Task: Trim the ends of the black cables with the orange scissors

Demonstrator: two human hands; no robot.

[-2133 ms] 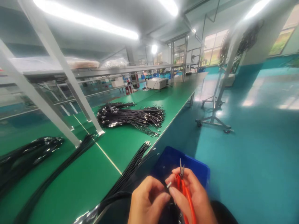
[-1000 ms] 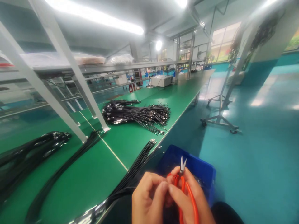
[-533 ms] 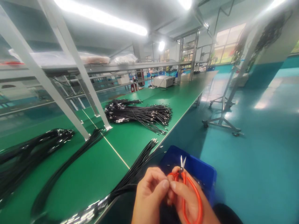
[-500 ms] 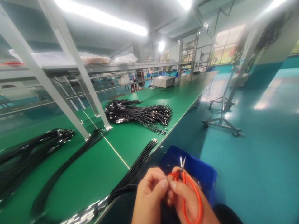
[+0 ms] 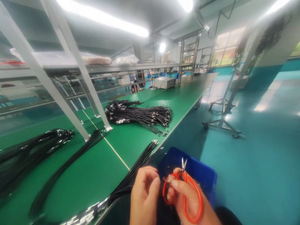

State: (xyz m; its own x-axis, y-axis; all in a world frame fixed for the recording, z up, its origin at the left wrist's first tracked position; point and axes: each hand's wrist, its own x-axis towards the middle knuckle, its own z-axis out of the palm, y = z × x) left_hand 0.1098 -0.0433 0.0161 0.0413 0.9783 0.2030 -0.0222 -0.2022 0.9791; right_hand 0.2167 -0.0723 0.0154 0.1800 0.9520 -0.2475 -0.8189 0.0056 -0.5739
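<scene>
My right hand (image 5: 184, 190) is closed around the red-handled scissors (image 5: 198, 203), one loop lying across the palm. Their short blades (image 5: 184, 164) point up and stand slightly apart. Between the thumb and fingers of this hand a small thin end shows, too small to name. My left hand (image 5: 144, 193) is just to the left, fingers curled in with the thumb close to them; whatever it may hold is hidden. Beside it a bundle of black cables (image 5: 138, 165) with pale tips lies over the table edge. A blue bin (image 5: 203, 175) sits below and behind the scissors.
On the green table (image 5: 117, 147) lie a large heap of black cables (image 5: 140, 114) and more bundles (image 5: 35, 150) at left. Slanted metal posts (image 5: 91, 93) carry a shelf. Farther off are a white box (image 5: 164, 82) and a wheeled stand (image 5: 222, 123).
My left hand has drawn away to the left, parting from the right hand's fingertips. My right hand has barely moved and keeps the scissors; more of their left loop now shows.
</scene>
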